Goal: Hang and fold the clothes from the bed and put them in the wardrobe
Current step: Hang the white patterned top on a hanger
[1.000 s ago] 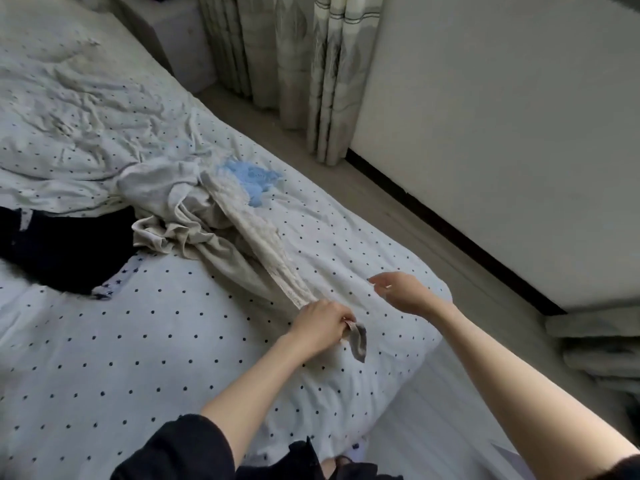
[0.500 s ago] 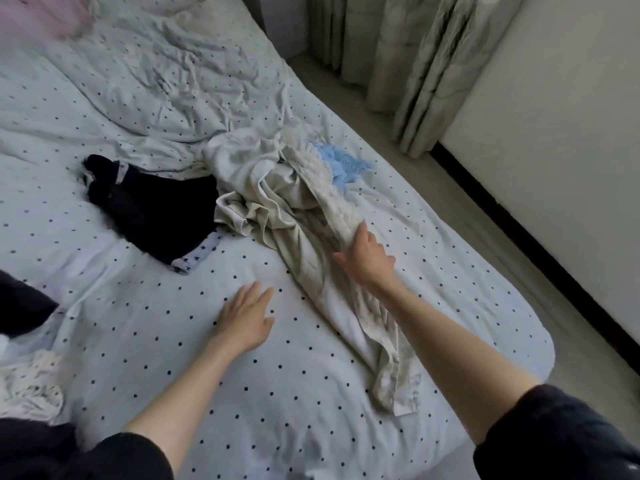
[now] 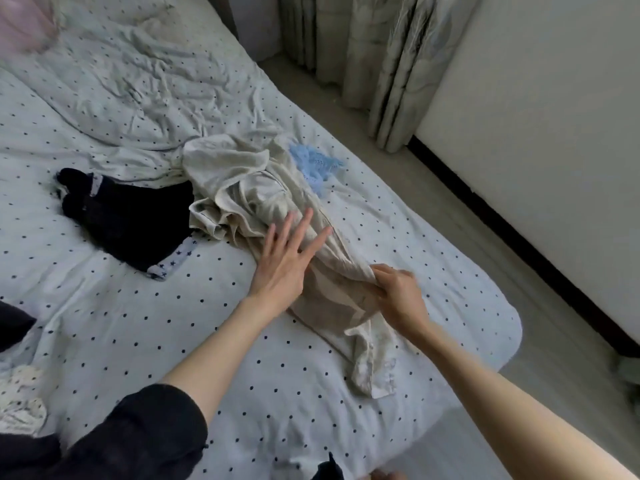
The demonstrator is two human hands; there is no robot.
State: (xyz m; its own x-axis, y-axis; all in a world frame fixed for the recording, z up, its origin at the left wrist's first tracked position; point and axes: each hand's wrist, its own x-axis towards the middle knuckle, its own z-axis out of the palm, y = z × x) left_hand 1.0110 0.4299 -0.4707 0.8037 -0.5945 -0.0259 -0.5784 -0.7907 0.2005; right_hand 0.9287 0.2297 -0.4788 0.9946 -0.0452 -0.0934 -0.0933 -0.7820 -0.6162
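Note:
A crumpled beige garment (image 3: 242, 188) lies stretched across the polka-dot bed (image 3: 138, 341), its lower end hanging toward the bed's edge. My left hand (image 3: 284, 261) lies flat on the middle of this garment, fingers straight and spread. Just to its right, my right hand (image 3: 398, 292) grips a fold of the same beige cloth with curled fingers. A dark navy garment (image 3: 131, 220) with a star-printed trim lies to the left. A light blue lacy piece (image 3: 315, 164) peeks out behind the beige garment.
A rumpled dotted duvet (image 3: 121, 74) covers the bed's far part, with something pink (image 3: 24, 26) at the top left. More clothes, pale (image 3: 20, 403) and dark (image 3: 14, 323), lie at the left edge. Curtains (image 3: 381, 57) and a white wall (image 3: 536, 116) flank the floor strip on the right.
My left hand moved from the bare sheet onto the beige garment. My right hand slid down the garment and closed on a fold of it.

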